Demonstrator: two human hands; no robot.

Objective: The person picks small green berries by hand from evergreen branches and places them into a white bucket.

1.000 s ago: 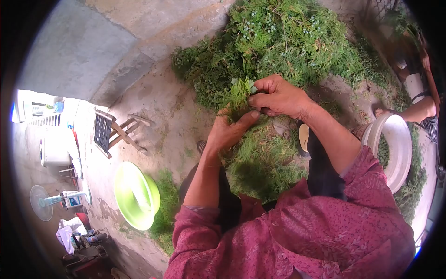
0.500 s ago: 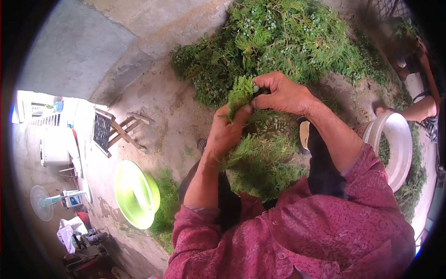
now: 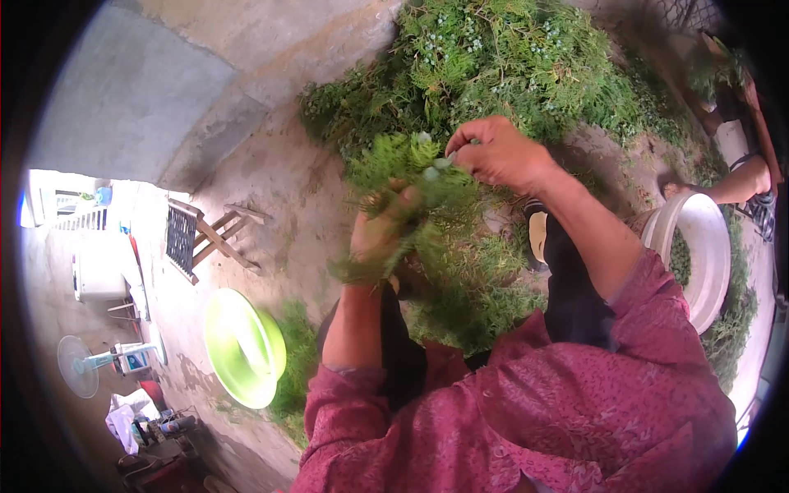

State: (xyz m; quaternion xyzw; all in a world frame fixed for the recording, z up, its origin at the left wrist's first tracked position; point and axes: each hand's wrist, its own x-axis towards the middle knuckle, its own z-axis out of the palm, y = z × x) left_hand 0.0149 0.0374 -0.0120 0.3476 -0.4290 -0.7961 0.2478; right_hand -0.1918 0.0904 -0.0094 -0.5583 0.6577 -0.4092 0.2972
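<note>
My left hand [image 3: 380, 234], smeared by motion, is closed round a leafy evergreen sprig [image 3: 393, 160] that fans out above and below the fingers. Small pale blue-green cones [image 3: 436, 168] show at the sprig's right side. Right there, my right hand [image 3: 505, 156] has thumb and forefinger pinched on a pale green cone. Behind both hands rises a large heap of evergreen branches [image 3: 509, 66] dotted with similar cones. More cut greenery [image 3: 477, 304] lies on the ground between my legs.
A white bucket [image 3: 713, 263] with greenery inside stands at my right. To the left are a lime-green basin [image 3: 215, 349], a wooden folding stool [image 3: 218, 240] and a fan [image 3: 78, 366]. Another person's limb [image 3: 735, 182] shows at far right, beyond the bucket.
My left hand has moved slightly left and down and turned, spreading the sprig. My right hand has drawn apart from my left, with the pale cones now showing between them.
</note>
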